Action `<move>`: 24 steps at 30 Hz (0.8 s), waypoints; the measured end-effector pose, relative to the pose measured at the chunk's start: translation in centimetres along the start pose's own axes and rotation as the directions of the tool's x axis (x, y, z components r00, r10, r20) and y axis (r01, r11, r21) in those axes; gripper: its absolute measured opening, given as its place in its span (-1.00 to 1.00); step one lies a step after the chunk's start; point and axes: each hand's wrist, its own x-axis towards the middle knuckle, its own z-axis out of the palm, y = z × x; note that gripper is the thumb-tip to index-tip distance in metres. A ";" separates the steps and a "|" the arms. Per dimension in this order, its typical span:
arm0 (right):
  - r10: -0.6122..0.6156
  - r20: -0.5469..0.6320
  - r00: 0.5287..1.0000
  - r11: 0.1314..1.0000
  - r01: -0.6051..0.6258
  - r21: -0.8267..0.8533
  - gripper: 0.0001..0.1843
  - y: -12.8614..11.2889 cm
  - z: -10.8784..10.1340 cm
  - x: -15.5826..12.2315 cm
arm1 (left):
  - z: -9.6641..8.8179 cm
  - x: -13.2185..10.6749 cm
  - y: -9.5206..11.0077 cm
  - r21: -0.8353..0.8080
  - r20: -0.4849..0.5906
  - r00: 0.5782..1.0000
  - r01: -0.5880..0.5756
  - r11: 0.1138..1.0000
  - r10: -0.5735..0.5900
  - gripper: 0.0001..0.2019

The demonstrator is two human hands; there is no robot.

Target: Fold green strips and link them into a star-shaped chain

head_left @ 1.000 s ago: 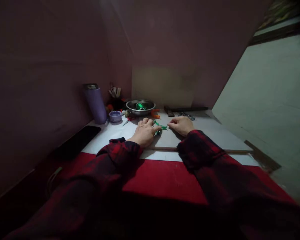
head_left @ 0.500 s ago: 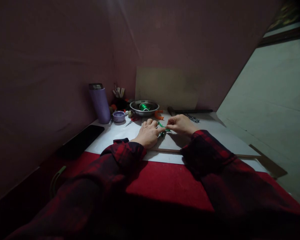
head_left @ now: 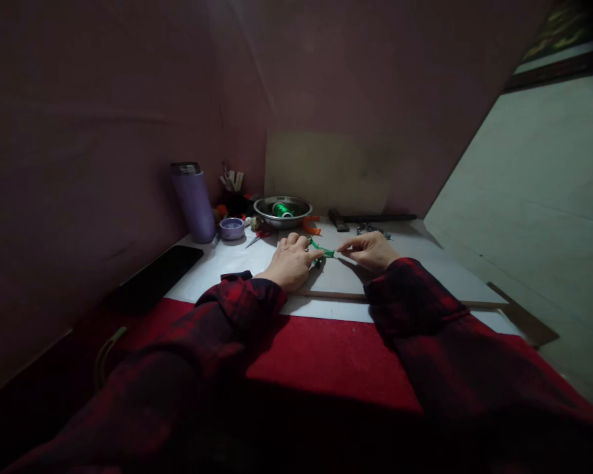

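Observation:
On the white board (head_left: 400, 270) lies a small green shape (head_left: 326, 253) that looks like thread strung around small upright pins; its left part is hidden by my hand. My left hand (head_left: 291, 263) rests palm down over it, the index finger stretched along the green strands and the other fingers bent on the board. Just right of the shape, my right hand (head_left: 368, 251) pinches thumb and index finger together. Whatever is between those fingertips is too fine to make out. A metal bowl (head_left: 261, 217) behind holds a spool of green thread (head_left: 281, 210).
Behind my hands are an orange curved piece (head_left: 312, 228), a hammer (head_left: 338, 221) and small metal items (head_left: 373, 230). Red-handled scissors (head_left: 257, 238), a purple lid (head_left: 232, 228), a purple tumbler (head_left: 195, 204) and a black phone-like slab (head_left: 158, 280) are at left. Red cloth (head_left: 326, 355) covers the near side.
My right hand has moved a little to the right, off the green shape, uncovering its right end. My left hand stays on the shape. The view has shifted slightly.

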 end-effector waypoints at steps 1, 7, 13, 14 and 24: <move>-0.013 -0.019 1.000 1.000 0.014 0.022 -0.80 0.1 0.2 -0.1 | 0.0 0.0 0.0 0.003 0.003 1.000 0.000 1.000 0.000 -0.61; -0.083 -0.056 0.995 0.996 0.084 0.019 -0.77 0.1 0.5 -0.5 | 0.0 0.0 0.0 0.014 0.006 1.000 0.001 1.000 -0.001 -0.59; -0.103 -0.047 0.994 0.990 0.097 -0.102 -0.77 0.4 0.5 -0.4 | 0.2 0.0 -0.1 0.002 -0.018 1.000 -0.008 1.000 0.008 -0.61; -0.103 -0.047 0.994 0.988 0.097 -0.117 -0.76 0.4 0.5 -0.4 | 0.2 0.0 -0.1 0.000 -0.019 1.000 -0.007 1.000 0.007 -0.61; -0.084 -0.018 0.996 0.987 0.080 -0.142 -0.72 -0.1 0.2 -0.5 | 0.3 0.0 -0.1 -0.003 -0.023 1.000 -0.008 1.000 0.007 -0.62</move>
